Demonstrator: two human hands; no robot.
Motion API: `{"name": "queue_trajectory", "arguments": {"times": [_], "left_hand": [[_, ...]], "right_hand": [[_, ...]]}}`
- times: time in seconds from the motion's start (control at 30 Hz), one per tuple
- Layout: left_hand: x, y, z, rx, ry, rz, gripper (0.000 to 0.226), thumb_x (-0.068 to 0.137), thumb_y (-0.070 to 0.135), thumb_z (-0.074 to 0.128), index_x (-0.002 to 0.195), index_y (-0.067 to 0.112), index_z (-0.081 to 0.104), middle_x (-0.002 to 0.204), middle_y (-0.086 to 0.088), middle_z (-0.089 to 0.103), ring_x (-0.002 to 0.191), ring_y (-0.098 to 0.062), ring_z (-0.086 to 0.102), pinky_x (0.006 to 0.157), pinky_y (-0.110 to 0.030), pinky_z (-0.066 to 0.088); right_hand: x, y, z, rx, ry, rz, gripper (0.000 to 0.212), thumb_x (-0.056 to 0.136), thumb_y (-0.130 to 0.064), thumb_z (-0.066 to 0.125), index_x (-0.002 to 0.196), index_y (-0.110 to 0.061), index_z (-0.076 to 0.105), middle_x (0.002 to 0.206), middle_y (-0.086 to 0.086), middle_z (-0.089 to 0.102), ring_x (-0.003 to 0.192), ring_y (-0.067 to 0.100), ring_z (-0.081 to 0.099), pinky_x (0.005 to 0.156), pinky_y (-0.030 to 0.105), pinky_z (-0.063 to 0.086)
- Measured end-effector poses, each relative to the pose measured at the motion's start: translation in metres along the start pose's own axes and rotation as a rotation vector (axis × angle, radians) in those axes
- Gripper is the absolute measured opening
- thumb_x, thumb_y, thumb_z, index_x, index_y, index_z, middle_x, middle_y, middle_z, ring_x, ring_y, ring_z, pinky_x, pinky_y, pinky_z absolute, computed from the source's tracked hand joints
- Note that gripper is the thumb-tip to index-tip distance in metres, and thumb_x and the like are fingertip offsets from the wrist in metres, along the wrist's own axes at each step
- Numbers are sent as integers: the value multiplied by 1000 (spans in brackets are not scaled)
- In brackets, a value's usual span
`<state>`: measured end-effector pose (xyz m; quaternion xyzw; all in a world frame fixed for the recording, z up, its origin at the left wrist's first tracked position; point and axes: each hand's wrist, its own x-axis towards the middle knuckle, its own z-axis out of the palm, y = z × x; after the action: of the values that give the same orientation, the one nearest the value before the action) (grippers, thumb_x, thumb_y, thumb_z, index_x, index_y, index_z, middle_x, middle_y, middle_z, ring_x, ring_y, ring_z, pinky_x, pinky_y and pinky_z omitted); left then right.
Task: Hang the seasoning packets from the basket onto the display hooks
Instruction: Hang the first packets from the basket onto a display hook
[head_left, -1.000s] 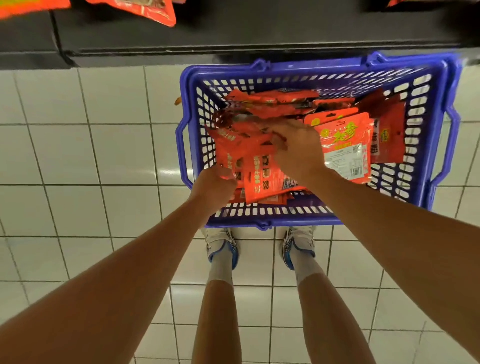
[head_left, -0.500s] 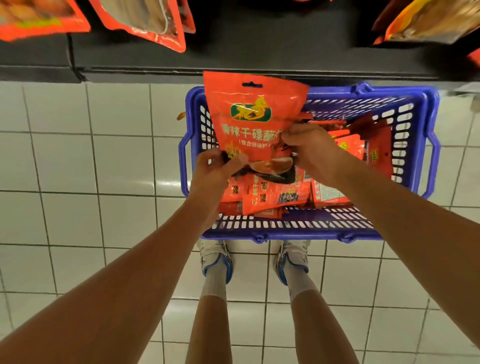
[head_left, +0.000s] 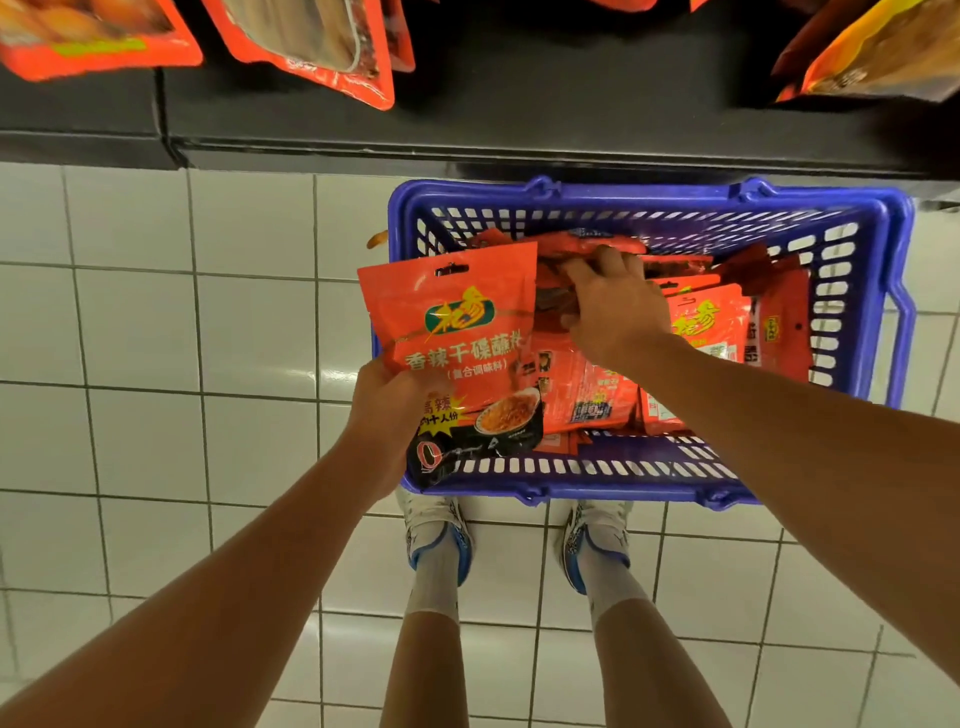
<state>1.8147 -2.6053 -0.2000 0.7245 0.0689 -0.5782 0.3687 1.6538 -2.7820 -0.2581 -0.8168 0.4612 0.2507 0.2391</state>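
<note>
Reaching down from above, the left hand (head_left: 387, 402) grips one red seasoning packet (head_left: 462, 358) upright over the blue basket's (head_left: 891, 312) near-left corner, while the right hand (head_left: 615, 306) curls around another packet (head_left: 587, 243) inside, among several more.

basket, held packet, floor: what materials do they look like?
Basket: moulded plastic, blue, slightly glossy; slotted lattice walls and rounded rim suggest it.
Packet gripped by the left hand: printed flexible film, probably plastic laminate; it creases, shines, and has a punched hang slot.
Floor: glazed white tile, likely ceramic; grout lines and a light reflection show.
</note>
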Motion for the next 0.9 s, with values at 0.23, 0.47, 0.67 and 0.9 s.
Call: {"name": "queue_trajectory", "arguments": {"times": [0.23, 0.47, 0.67, 0.9], "left_hand": [[-23, 3, -7, -157, -6, -52, 36, 84, 16, 75, 118, 23, 64, 102, -4, 79, 88, -30, 78, 73, -44, 62], [-90, 53, 13, -269, -110, 56, 50, 81, 36, 77, 128, 24, 62, 119, -7, 75, 106, -31, 74, 89, -52, 59], [-191, 132, 25, -264, -161, 157, 53, 74, 26, 79, 124, 11, 65, 116, -14, 75, 106, -34, 72, 87, -47, 59], [-362, 244, 13, -194, -107, 445, 29, 91, 11, 64, 120, 12, 67, 114, -8, 76, 105, -28, 72, 96, -48, 55]], "right_hand": [[-13, 13, -31, 348, 196, -41, 26, 102, -22, 52, 120, -4, 58, 111, 14, 64, 111, 38, 60, 84, 37, 45], [-95, 26, -134, 1282, 166, 111, 15, 99, -32, 59, 100, -20, 69, 88, -8, 77, 83, 12, 75, 60, 28, 59], [-180, 2, -235, 1513, 263, 126, 23, 87, -44, 65, 105, -33, 74, 103, 5, 77, 92, 27, 76, 78, 57, 61], [-314, -40, -412, 1354, 460, -149, 16, 81, -52, 68, 86, -40, 76, 76, -7, 74, 69, 16, 65, 64, 40, 58]]}}
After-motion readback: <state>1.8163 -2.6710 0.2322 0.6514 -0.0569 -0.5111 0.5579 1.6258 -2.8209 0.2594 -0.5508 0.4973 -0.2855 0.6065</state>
